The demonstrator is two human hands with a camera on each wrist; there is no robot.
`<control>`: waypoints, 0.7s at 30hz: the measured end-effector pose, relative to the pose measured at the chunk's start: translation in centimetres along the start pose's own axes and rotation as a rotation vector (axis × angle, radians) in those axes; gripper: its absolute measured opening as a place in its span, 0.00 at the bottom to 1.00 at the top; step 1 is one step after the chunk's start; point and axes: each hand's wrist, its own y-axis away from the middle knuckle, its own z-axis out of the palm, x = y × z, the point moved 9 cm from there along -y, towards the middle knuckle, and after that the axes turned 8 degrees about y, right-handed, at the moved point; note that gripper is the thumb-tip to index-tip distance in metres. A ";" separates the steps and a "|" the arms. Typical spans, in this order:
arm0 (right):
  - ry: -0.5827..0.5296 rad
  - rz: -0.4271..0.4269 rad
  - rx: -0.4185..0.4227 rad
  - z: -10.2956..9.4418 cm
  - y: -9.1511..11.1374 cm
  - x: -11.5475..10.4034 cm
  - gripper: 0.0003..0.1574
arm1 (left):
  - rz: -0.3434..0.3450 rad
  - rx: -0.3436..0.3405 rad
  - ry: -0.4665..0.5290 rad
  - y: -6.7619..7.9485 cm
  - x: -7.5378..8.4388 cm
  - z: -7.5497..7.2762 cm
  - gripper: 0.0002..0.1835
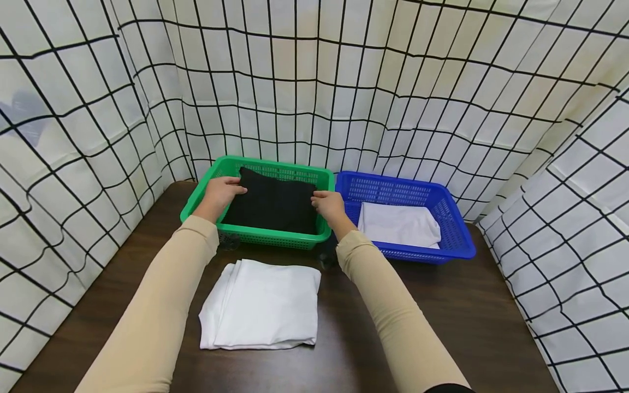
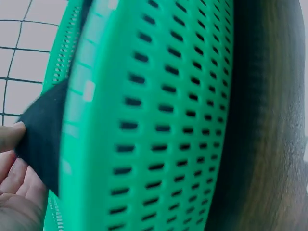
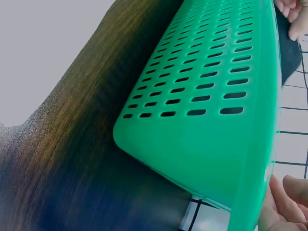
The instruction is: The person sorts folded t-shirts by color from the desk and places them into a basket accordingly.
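A folded black cloth (image 1: 275, 203) lies within the green basket (image 1: 267, 236), its far edge raised. My left hand (image 1: 220, 192) pinches the cloth's far left corner between thumb and fingers. In the left wrist view, that black corner (image 2: 41, 134) stands above the basket rim, held by the left hand (image 2: 21, 180). At the far right corner, my right hand (image 1: 330, 208) grips the cloth's edge with thumb and fingertips. The right wrist view shows the right hand (image 3: 286, 204) partly hidden behind the green rim.
A folded white cloth (image 1: 270, 305) lies on the dark wooden table (image 1: 354, 338) in front of the green basket. To the right stands a blue basket (image 1: 417, 252) holding another white cloth (image 1: 399, 224). White curtains with a black grid (image 1: 295, 93) surround the table's back and sides.
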 end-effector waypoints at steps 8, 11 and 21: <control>-0.083 0.032 0.012 -1.2 0.5 -0.1 0.24 | -0.023 -0.002 -0.089 0.4 -1.3 -1.2 0.30; -0.158 0.051 -0.022 -1.6 0.8 -0.1 0.24 | -0.007 -0.002 -0.120 0.4 -1.5 -1.8 0.30; -0.249 0.009 -0.132 -3.0 1.8 0.1 0.26 | 0.003 0.023 -0.073 1.1 -0.6 -2.4 0.27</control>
